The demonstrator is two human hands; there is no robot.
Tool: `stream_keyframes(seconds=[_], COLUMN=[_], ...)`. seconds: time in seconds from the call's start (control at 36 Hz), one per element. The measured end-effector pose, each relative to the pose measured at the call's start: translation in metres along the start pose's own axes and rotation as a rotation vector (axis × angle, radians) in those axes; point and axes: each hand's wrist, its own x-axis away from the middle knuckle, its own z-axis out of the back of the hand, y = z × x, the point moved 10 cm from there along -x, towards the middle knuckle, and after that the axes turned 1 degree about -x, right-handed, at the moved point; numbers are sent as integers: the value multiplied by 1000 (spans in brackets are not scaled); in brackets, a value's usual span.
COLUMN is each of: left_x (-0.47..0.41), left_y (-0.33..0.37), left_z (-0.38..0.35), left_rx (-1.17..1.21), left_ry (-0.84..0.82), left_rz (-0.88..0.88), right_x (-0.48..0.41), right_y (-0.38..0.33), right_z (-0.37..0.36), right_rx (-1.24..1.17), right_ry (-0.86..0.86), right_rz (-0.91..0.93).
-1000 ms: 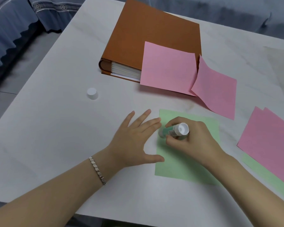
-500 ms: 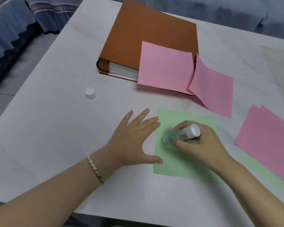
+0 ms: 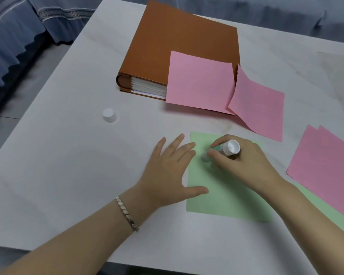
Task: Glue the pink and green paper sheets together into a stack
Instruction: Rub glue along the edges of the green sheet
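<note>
A segmented metal bracelet [image 3: 126,213] circles the left wrist. The left hand [image 3: 167,171] lies palm down on the smooth pale table [image 3: 68,165]. Its fingers [image 3: 184,149] are straight and spread apart, gripping nothing. The thumb and the tips of the two fingers nearest it press the left edge of the green sheet [image 3: 222,195], a flat matte paper rectangle lying under both hands.

The right hand [image 3: 244,165] rests on the green sheet just right of the left fingertips. Its fingers are curled and clamped round the glue stick [image 3: 225,149], a short cylinder with a green label and a white round base. The stick's long axis is tilted. The tip points down and left, toward the left fingertips, and the base faces up and right. Contact at the tip is blurred.

Right of the right hand lies the pink stack [image 3: 326,165] of overlapping matte sheets, with a second green sheet [image 3: 330,213] showing beneath.

Beyond the left fingers, well apart, a white tapered cap [image 3: 109,115] stands on the table. Beyond both sets of fingertips, a flat pink sheet [image 3: 199,84] overhangs the brown binder [image 3: 177,42]. A bent pink sheet [image 3: 258,104] slopes from the binder's side down to the table.
</note>
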Motion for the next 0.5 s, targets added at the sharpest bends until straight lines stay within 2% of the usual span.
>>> stream_keyframes(seconds=[0.25,0.5], left_x=[1,1], left_y=[-2,-2], left_z=[0,-1], left_rx=[-30,-67], left_ry=[31,-14], left_rz=[19,13], right_x=[3,18], right_y=[0,5], right_z=[-4,-7], right_rx=[-70,-111], right_ry=[31,-9], right_rz=[-8,-29])
